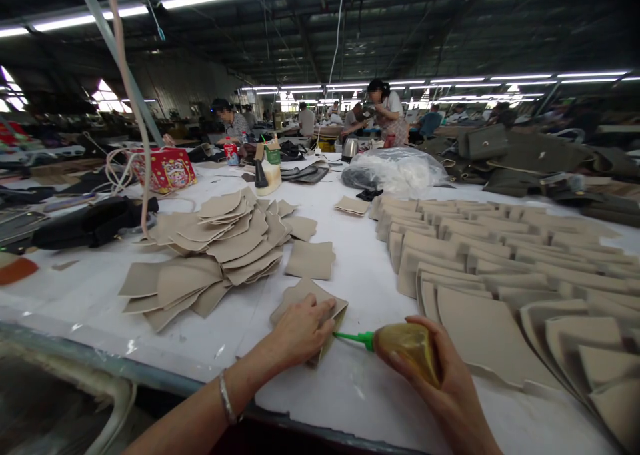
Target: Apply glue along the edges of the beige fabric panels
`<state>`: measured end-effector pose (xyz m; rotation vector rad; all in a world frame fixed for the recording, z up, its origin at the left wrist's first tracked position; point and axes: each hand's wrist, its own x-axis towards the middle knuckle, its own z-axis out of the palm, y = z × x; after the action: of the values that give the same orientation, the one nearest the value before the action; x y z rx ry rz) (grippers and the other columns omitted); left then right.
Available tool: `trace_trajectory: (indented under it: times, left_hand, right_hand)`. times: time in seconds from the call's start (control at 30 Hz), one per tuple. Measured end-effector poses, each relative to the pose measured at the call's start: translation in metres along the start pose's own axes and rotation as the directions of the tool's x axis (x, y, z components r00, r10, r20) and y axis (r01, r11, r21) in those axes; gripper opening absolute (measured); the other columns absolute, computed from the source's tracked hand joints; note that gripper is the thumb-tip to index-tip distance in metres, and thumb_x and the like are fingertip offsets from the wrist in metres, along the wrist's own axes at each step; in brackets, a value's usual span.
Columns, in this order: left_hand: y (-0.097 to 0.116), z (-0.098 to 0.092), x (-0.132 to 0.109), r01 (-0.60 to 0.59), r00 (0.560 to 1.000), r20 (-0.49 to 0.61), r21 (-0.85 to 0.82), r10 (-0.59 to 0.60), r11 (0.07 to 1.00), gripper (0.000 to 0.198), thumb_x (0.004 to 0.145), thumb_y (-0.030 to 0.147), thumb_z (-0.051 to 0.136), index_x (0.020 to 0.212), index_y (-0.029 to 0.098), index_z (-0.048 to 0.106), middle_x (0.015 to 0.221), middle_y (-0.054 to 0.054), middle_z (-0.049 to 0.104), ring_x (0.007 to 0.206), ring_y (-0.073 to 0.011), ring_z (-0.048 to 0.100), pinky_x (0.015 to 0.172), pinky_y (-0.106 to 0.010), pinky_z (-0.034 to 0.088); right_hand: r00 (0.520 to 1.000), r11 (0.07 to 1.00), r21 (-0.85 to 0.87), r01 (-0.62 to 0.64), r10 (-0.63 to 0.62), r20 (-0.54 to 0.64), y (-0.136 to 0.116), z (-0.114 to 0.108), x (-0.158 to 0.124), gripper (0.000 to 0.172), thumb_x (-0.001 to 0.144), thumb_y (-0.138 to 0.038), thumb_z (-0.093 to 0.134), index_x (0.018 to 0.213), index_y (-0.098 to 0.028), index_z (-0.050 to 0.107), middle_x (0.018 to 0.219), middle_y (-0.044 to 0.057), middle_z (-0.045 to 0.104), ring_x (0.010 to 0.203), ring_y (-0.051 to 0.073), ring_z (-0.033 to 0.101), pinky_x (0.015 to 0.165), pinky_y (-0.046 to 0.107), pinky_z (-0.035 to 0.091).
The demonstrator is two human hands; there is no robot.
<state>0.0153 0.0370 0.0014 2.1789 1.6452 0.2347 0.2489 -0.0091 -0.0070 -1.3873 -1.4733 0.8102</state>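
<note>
My left hand (300,331) lies with fingers pressed down on a beige cut piece (306,293) near the front of the white table (360,275). My right hand (440,375) is wrapped round a squeeze bottle of yellowish glue (407,345). The bottle's green nozzle (353,337) points left and touches the right edge of the piece under my left hand. A loose heap of the same beige pieces (220,248) lies to the left. Overlapping rows of beige pieces (500,275) cover the right side.
A red patterned bag (165,169), black bags (85,223) and a hanging hose (133,101) are at the left. Bottles (267,168) and a clear plastic bundle (400,169) stand at the back. Other people work at far tables. The table's front edge (150,375) runs below my arms.
</note>
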Motion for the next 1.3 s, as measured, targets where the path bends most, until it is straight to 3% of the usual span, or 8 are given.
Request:
trace_trajectory:
  times: [0.23,0.37,0.5,0.7,1.07,1.13,1.2,1.3]
  left_hand:
    - [0.000,-0.002,0.000,-0.021,1.000,0.010,0.024,0.021,0.999,0.046,0.092,0.040,0.033,0.136,0.031,0.046,0.103,-0.007,0.056,0.091,-0.0253,0.060,0.081,-0.037,0.045]
    - [-0.001,-0.001,0.001,-0.033,0.999,0.001,0.028,0.033,0.999,0.044,0.092,0.037,0.033,0.134,0.035,0.047,0.098,-0.005,0.056,0.088,-0.0234,0.060,0.079,-0.034,0.045]
    - [0.000,-0.002,0.002,-0.043,0.999,0.002,0.032,0.043,0.999,0.043,0.092,0.034,0.032,0.132,0.037,0.049,0.095,-0.003,0.055,0.086,-0.0214,0.060,0.077,-0.032,0.044]
    - [0.002,-0.004,0.003,-0.026,1.000,0.014,0.030,0.026,0.999,0.044,0.092,0.033,0.031,0.132,0.037,0.050,0.094,-0.004,0.055,0.084,-0.0210,0.059,0.076,-0.031,0.044]
    - [0.002,-0.002,0.003,-0.029,1.000,0.003,-0.007,0.029,1.000,0.044,0.091,0.033,0.033,0.130,0.036,0.052,0.092,-0.005,0.056,0.084,-0.0225,0.060,0.075,-0.032,0.044]
    - [0.002,-0.003,0.003,-0.020,1.000,0.008,-0.016,0.021,1.000,0.044,0.091,0.033,0.034,0.130,0.037,0.052,0.094,-0.004,0.056,0.084,-0.0229,0.060,0.075,-0.033,0.044]
    - [0.001,-0.005,0.004,-0.013,1.000,0.015,-0.045,0.014,0.999,0.043,0.091,0.036,0.036,0.130,0.035,0.052,0.097,-0.005,0.058,0.087,-0.0233,0.060,0.079,-0.034,0.045]
    - [-0.005,-0.013,0.003,-0.024,1.000,0.014,-0.140,0.027,0.990,0.041,0.092,0.040,0.035,0.124,0.030,0.059,0.102,-0.005,0.060,0.095,-0.0216,0.059,0.086,-0.032,0.043]
  right_hand:
    - [0.988,0.998,0.060,-0.019,0.009,0.157,0.002,0.002,-0.001,0.047,0.080,-0.052,0.065,0.116,-0.027,0.046,0.099,-0.002,0.057,0.086,0.021,0.057,0.078,0.030,0.041]
    - [0.999,1.000,-0.025,0.016,-0.015,0.042,0.012,-0.004,0.019,0.052,0.078,-0.054,0.067,0.117,-0.026,0.046,0.102,0.001,0.057,0.088,0.023,0.057,0.079,0.033,0.043]
    - [0.989,0.983,-0.125,0.135,-0.140,-0.037,0.019,-0.010,0.040,0.050,0.079,-0.054,0.066,0.117,-0.026,0.048,0.109,0.003,0.054,0.092,0.024,0.056,0.080,0.035,0.044]
    - [0.980,0.970,-0.144,0.195,-0.199,-0.015,0.015,-0.010,0.039,0.047,0.081,-0.050,0.066,0.117,-0.027,0.048,0.112,0.003,0.053,0.095,0.024,0.055,0.083,0.034,0.043]
    - [0.990,0.980,-0.149,0.132,-0.138,-0.033,0.010,-0.013,0.041,0.049,0.079,-0.052,0.067,0.116,-0.024,0.049,0.104,0.004,0.057,0.089,0.025,0.058,0.078,0.035,0.045]
    - [0.996,0.993,-0.078,0.086,-0.086,0.004,0.007,-0.010,0.036,0.050,0.078,-0.051,0.069,0.115,-0.024,0.049,0.100,0.003,0.059,0.086,0.024,0.059,0.076,0.034,0.045]
    - [0.998,0.993,0.116,-0.017,0.009,0.070,0.003,-0.008,0.031,0.049,0.077,-0.049,0.071,0.113,-0.023,0.051,0.094,0.003,0.062,0.083,0.024,0.060,0.075,0.034,0.047]
    - [0.966,0.817,0.519,-0.253,0.185,0.179,0.004,-0.011,0.029,0.041,0.078,-0.045,0.071,0.110,-0.021,0.058,0.097,0.006,0.068,0.090,0.026,0.064,0.077,0.035,0.052]
